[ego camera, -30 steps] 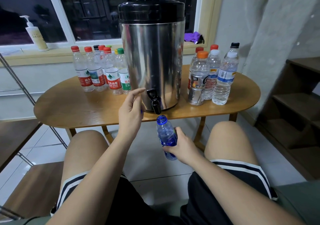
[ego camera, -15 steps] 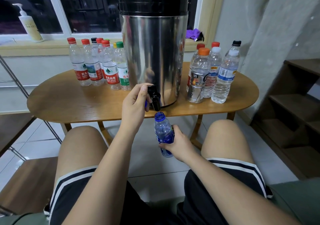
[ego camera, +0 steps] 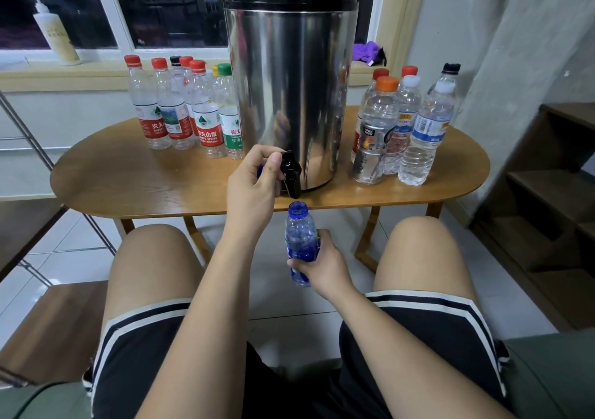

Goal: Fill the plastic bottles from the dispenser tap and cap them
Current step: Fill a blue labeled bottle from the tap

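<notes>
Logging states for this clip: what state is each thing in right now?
blue bottle: uncapped, upright, mouth just below the tap
tap: pinched by left hand; no stream visible
right hand: grips blue bottle
dispenser: upright, lid on
left bottles: capped, standing
right bottles: capped, standing

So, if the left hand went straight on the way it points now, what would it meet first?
The black tap: the left hand has its thumb and fingers at the tap's top, apparently pinching it. Straight behind comes the wall of the steel dispenser; depth is hard to judge.
</notes>
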### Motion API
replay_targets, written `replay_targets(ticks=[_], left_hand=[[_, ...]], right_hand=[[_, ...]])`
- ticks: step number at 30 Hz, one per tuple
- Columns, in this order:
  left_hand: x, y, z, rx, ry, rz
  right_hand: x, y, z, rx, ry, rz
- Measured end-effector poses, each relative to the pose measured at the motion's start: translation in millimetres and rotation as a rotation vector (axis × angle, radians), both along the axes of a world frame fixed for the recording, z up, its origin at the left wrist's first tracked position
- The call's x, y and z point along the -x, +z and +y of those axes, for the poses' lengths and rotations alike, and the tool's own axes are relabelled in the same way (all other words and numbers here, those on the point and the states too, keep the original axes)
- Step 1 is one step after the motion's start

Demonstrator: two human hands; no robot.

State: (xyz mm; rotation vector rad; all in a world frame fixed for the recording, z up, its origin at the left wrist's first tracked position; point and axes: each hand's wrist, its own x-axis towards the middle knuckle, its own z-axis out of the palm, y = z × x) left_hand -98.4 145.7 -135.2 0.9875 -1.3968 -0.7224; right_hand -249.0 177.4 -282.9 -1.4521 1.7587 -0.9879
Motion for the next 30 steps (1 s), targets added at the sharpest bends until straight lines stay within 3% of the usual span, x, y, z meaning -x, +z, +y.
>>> replay_targets(ticks=[12,30], left_hand=[[0,-7,18,0.026,0.0,-0.045],[4,-11,22,-0.045,-0.026,0.041]], right_hand=[[3,1,0,-0.007,0.005,0.009],[4,-3,0,-0.019,0.024,0.037]])
